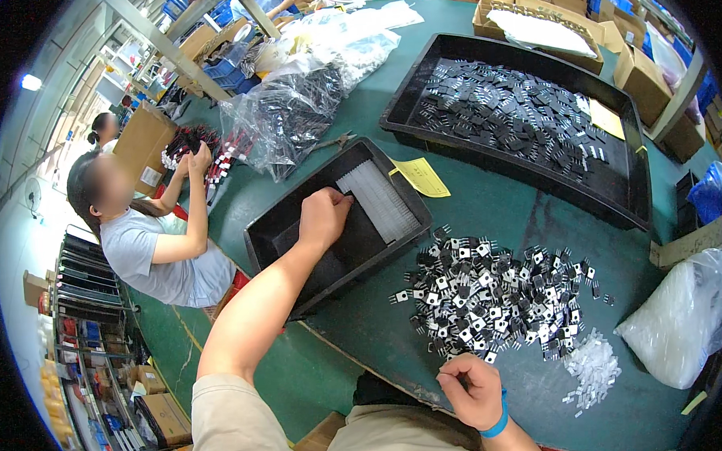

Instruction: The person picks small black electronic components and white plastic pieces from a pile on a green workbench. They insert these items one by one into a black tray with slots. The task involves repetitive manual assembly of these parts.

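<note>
My left hand [324,217] reaches into a small black tray [276,243], its fingers pinched at the edge of neat grey-white rows of small parts [377,199]. A tiny dark bit shows at the fingertips, too small to name. Low on the right, my right hand [472,390], with a blue wristband, hovers by the table's near edge with thumb and fingers curled together; whatever they may hold is hidden. Just beyond it lies a loose heap of black three-legged transistors [490,292] with metal tabs. Small white pieces [593,368] form a little pile beside that heap.
A large black tray [518,168] of black components stands at the far right. Pliers [334,140] and clear plastic bags [281,113] lie beyond the small tray. A yellow tag [421,178] hangs on its rim. A full plastic bag [674,322] sits right; a co-worker [158,225] works at left.
</note>
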The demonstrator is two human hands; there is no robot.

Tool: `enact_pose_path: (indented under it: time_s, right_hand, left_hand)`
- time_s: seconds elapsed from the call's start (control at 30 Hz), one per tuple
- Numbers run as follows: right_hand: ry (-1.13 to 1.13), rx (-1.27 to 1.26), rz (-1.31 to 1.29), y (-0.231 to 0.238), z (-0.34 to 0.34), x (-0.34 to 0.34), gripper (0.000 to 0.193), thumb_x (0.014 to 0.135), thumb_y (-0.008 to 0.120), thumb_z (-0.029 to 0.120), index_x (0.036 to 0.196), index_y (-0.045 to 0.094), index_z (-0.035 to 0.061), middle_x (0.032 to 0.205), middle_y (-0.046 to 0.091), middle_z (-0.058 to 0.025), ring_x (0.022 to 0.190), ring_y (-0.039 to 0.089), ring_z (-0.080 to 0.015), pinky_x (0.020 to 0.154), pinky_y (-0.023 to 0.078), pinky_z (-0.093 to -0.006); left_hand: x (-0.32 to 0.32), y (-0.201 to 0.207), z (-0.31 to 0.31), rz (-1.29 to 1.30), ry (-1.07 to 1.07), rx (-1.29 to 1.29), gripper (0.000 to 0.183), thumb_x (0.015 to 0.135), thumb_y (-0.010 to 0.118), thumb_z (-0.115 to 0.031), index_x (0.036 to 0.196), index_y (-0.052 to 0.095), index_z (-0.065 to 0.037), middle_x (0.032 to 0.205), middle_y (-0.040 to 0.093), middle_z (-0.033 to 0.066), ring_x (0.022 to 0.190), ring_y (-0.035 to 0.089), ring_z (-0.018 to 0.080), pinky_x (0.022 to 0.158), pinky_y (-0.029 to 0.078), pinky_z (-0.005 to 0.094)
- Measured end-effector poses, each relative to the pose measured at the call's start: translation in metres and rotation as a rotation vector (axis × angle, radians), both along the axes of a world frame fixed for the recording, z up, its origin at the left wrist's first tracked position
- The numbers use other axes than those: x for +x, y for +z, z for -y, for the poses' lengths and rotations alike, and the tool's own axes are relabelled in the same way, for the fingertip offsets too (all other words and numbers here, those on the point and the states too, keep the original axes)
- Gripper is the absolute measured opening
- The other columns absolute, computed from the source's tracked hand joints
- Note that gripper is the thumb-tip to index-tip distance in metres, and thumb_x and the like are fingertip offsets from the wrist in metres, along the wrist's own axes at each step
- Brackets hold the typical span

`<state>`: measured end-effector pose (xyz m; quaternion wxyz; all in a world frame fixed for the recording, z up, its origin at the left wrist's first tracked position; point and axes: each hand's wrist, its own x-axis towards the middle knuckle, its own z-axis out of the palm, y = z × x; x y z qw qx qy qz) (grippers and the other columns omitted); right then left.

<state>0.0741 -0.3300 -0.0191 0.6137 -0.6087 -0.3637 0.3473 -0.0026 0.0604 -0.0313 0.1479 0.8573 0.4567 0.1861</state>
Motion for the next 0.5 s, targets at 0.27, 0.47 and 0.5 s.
enact_pose_path:
  time_s: [0.27, 0.47, 0.5]
  right_hand:
    - [0.006, -0.029, -0.006, 0.003, 0.0, 0.001, 0.011, 0.081, 0.071, -0.005, 0.088, 0.065, 0.0003, 0.079, 0.066, -0.0103, 0.066, 0.062, -0.0188, 0.06, 0.048, -0.0286]
    - [-0.01, 0.016, -0.002, 0.004, -0.002, 0.0, 0.011, 0.083, 0.068, -0.007, 0.087, 0.063, 0.0015, 0.076, 0.064, -0.0041, 0.064, 0.055, -0.0086, 0.057, 0.042, -0.0238]
    - [-0.005, 0.002, -0.006, 0.003, -0.002, 0.0, 0.01, 0.083, 0.069, -0.007, 0.087, 0.063, 0.0011, 0.077, 0.065, -0.0065, 0.066, 0.058, -0.0127, 0.058, 0.044, -0.0259]
  left_hand:
    - [0.004, 0.011, 0.003, -0.007, 0.003, -0.069, 0.027, 0.083, 0.076, -0.025, 0.084, 0.075, 0.002, 0.083, 0.069, 0.0262, 0.081, 0.07, 0.0395, 0.076, 0.054, 0.044]
    - [0.003, 0.012, 0.0, -0.028, 0.013, -0.087, 0.029, 0.083, 0.075, -0.028, 0.085, 0.075, 0.001, 0.083, 0.07, 0.026, 0.082, 0.07, 0.0394, 0.077, 0.054, 0.0434]
    - [0.003, 0.013, 0.0, -0.027, 0.015, -0.092, 0.03, 0.083, 0.075, -0.028, 0.085, 0.075, 0.001, 0.084, 0.07, 0.0258, 0.083, 0.071, 0.0394, 0.078, 0.054, 0.0434]
